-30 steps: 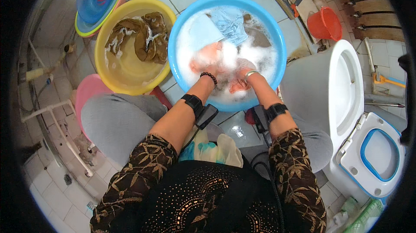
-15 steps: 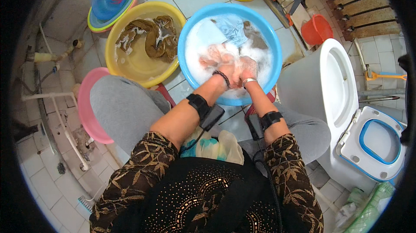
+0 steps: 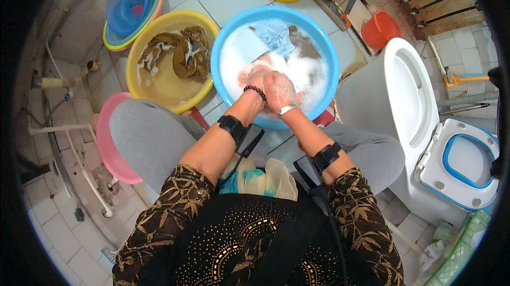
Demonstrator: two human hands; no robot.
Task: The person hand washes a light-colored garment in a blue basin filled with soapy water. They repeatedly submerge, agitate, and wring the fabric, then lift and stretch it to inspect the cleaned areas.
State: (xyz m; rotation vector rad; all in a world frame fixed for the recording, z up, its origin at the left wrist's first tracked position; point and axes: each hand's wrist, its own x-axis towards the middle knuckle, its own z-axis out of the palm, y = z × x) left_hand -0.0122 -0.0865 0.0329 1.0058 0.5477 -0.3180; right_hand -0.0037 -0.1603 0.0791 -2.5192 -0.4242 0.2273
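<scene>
My left hand (image 3: 257,80) and my right hand (image 3: 279,90) are pressed together over white suds in a light-blue basin (image 3: 333,62). Both have curled fingers, partly hidden by foam and by each other. Something pinkish shows beside and below them, but I cannot make out whether it is cloth or fingers. Just beyond my left hand lies a flat pale-blue piece (image 3: 247,45). A crumpled light-blue cloth (image 3: 276,37) and a grey-brown cloth (image 3: 304,47) soak at the basin's far side.
A yellow basin (image 3: 133,73) with a brown garment (image 3: 183,55) in water stands left. Stacked basins (image 3: 126,7) are behind it; a pink basin (image 3: 112,153) is by my left knee. On the right are a white toilet (image 3: 393,94) and a red bucket (image 3: 380,30).
My hands have drawn closer to me and slightly left within the basin. The right hand now overlaps the left more. The whole view has shifted a little.
</scene>
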